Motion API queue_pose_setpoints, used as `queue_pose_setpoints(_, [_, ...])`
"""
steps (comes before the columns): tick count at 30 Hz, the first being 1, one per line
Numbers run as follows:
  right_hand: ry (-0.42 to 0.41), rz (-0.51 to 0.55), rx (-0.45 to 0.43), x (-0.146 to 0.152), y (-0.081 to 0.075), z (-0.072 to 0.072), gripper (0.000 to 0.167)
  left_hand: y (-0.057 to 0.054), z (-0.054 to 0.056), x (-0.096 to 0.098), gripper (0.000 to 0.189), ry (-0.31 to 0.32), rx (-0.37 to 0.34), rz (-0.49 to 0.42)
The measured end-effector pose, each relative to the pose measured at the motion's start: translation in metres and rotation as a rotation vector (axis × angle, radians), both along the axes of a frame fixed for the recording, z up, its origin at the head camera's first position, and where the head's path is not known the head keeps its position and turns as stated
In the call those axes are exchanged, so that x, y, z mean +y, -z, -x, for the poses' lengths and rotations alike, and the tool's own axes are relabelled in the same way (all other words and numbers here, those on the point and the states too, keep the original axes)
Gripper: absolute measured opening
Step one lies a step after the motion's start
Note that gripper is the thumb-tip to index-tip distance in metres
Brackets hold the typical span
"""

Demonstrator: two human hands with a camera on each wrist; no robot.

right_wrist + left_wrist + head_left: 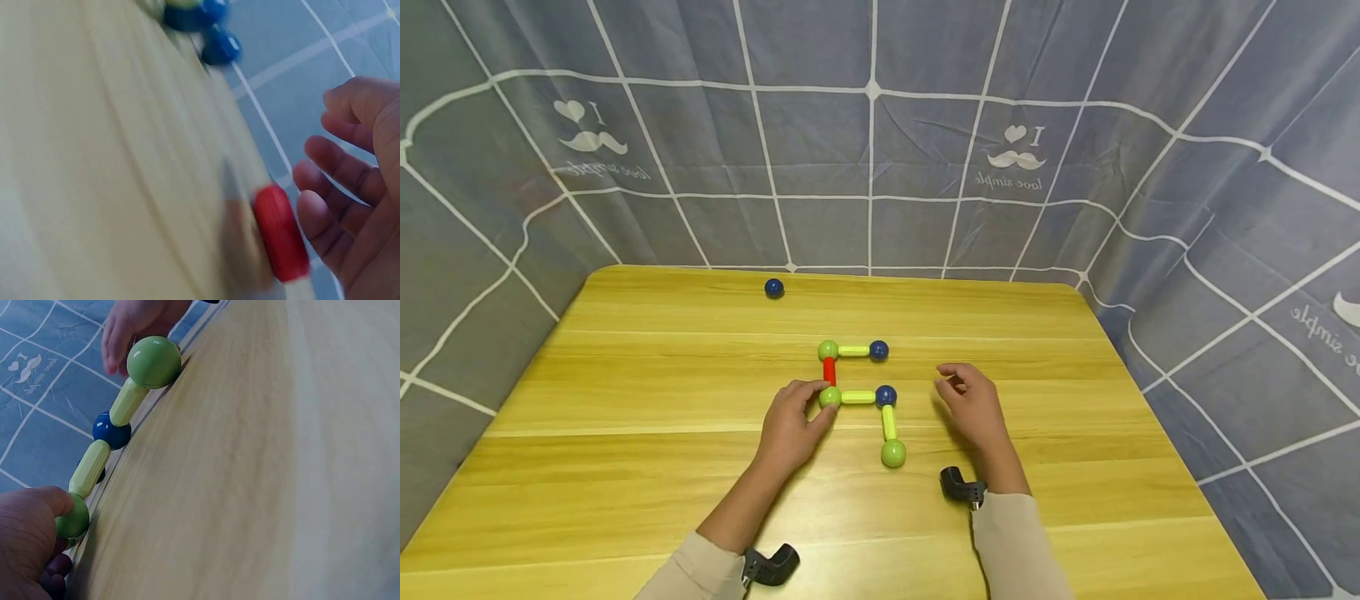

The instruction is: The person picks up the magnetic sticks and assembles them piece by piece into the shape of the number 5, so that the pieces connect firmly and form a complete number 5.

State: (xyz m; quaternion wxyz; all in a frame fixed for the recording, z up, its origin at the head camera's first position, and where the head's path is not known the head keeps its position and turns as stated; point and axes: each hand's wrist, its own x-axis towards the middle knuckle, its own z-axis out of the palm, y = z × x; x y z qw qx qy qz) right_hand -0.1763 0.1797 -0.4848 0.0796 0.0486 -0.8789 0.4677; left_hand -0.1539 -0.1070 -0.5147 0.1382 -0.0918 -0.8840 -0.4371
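Observation:
A joined figure of balls and rods lies on the table: green balls, two blue balls, yellow-green rods (858, 397) and one red rod (829, 371). My left hand (793, 427) pinches its lower left green ball (830, 397) between thumb and fingers. In the left wrist view the thumb presses that green ball (74, 517). To the right of the figure, my right hand (973, 404) hovers over the table with loosely bent fingers, holding nothing. Another red rod (281, 234), blurred, is right beside its fingertips in the right wrist view; the hand hides it from the head view.
A loose blue ball (774, 288) lies near the back edge of the wooden table (625, 433). Grey curtains (820, 150) with white lines hang behind and at the sides. A black wrist camera (772, 567) sticks out from each sleeve.

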Motion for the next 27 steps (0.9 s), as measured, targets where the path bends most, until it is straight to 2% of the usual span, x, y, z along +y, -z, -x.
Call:
queue_pose_setpoints(5, [0.141,-0.039,-0.023,0.028,-0.006,-0.004,0.028,0.002,0.001,0.001,0.034,-0.003,0.005,0.011])
queue_pose_setpoints(8, [0.176,-0.083,-0.064,0.039,-0.006,-0.003,0.030,0.002,0.002,0.000,0.034,0.000,0.009,0.013])
queue_pose_setpoints(13, [0.128,-0.157,-0.132,0.048,-0.002,-0.002,0.033,0.001,0.001,0.000,0.034,0.005,0.001,0.015])
queue_pose_setpoints(19, [0.038,-0.159,-0.211,0.049,0.002,-0.004,0.037,0.001,0.001,0.000,0.035,0.005,0.001,0.012])
queue_pose_setpoints(27, [-0.004,-0.212,-0.229,0.051,0.004,-0.004,0.038,0.000,0.000,0.000,0.035,0.006,0.002,0.006])
